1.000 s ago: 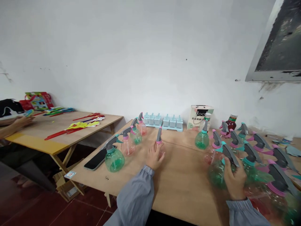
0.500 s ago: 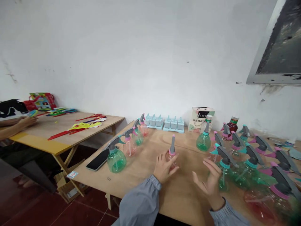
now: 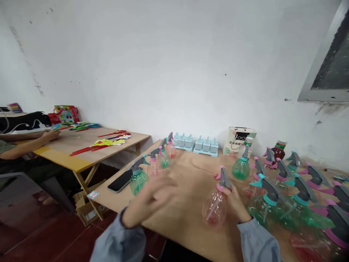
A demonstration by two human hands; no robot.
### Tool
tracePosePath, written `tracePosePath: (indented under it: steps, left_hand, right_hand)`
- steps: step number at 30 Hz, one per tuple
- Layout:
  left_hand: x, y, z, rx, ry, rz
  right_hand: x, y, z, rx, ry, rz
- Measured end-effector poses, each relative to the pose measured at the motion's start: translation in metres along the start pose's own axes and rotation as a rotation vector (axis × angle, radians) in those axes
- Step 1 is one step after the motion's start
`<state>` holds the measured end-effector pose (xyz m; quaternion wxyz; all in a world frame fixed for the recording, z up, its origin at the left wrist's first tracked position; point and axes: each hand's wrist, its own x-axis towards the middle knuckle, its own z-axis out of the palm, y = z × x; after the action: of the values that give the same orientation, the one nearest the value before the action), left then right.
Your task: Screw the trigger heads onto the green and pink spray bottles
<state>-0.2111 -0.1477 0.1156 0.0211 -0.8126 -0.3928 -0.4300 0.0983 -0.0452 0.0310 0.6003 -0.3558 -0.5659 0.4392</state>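
My right hand (image 3: 231,196) is closed around the grey spray head of a pink spray bottle (image 3: 215,211), gripping it just above the pink collar. The clear pink bottle is tilted, with a thin tube inside. My left hand (image 3: 152,196) is blurred, held over the left part of the table with loosely curved fingers and nothing visible in it. Behind it stand a green spray bottle (image 3: 138,181) and a pink spray bottle (image 3: 155,166), both partly covered by it. Close by my right hand are several more spray bottles, one green with a teal collar (image 3: 269,199).
A black phone (image 3: 120,181) lies at the table's left edge. Light-blue popsicle moulds (image 3: 205,145), a printed paper bag (image 3: 240,140) and a dark red bottle (image 3: 279,150) stand at the back. On another table (image 3: 81,158), gloves (image 3: 109,142) lie near another person's hand (image 3: 50,135).
My left hand has left the pink spray bottle and moved left and nearer. My right hand, open before, now holds that bottle, which has come right and closer. The view has turned slightly left.
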Motion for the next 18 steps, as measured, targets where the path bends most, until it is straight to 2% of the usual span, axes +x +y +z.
tracePosePath:
  steps: [2, 3, 4, 5, 8, 11, 13, 15, 18]
  left_hand:
    - [-0.008, -0.023, -0.036, 0.205, 0.495, -0.257]
    - [-0.012, -0.039, -0.046, 0.291, 0.699, -0.361]
    - [-0.015, -0.058, -0.05, 0.324, 0.812, -0.447]
    - [-0.018, -0.077, -0.049, 0.307, 0.841, -0.53]
    - [-0.024, -0.127, -0.03, 0.013, 0.631, -0.763]
    - [-0.025, -0.147, -0.011, -0.213, 0.502, -0.878]
    - [-0.023, -0.143, -0.004, -0.291, 0.45, -0.841]
    - [-0.016, -0.131, 0.002, -0.326, 0.358, -0.734]
    - [-0.003, -0.108, 0.015, -0.304, 0.22, -0.587]
  right_hand:
    - [-0.003, -0.006, 0.002, 0.184, -0.079, 0.081]
    - [-0.005, -0.008, 0.004, 0.267, -0.123, 0.129]
    - [-0.007, -0.01, 0.005, 0.336, -0.164, 0.178]
    - [-0.009, -0.01, 0.006, 0.384, -0.2, 0.221]
    - [-0.012, -0.009, 0.006, 0.458, -0.243, 0.277]
    - [-0.012, -0.008, 0.005, 0.43, -0.161, 0.246]
    - [-0.012, -0.009, 0.006, 0.342, -0.064, 0.189]
    - [-0.012, -0.013, 0.007, 0.255, 0.009, 0.134]
    - [-0.013, -0.019, 0.011, 0.191, 0.016, 0.098]
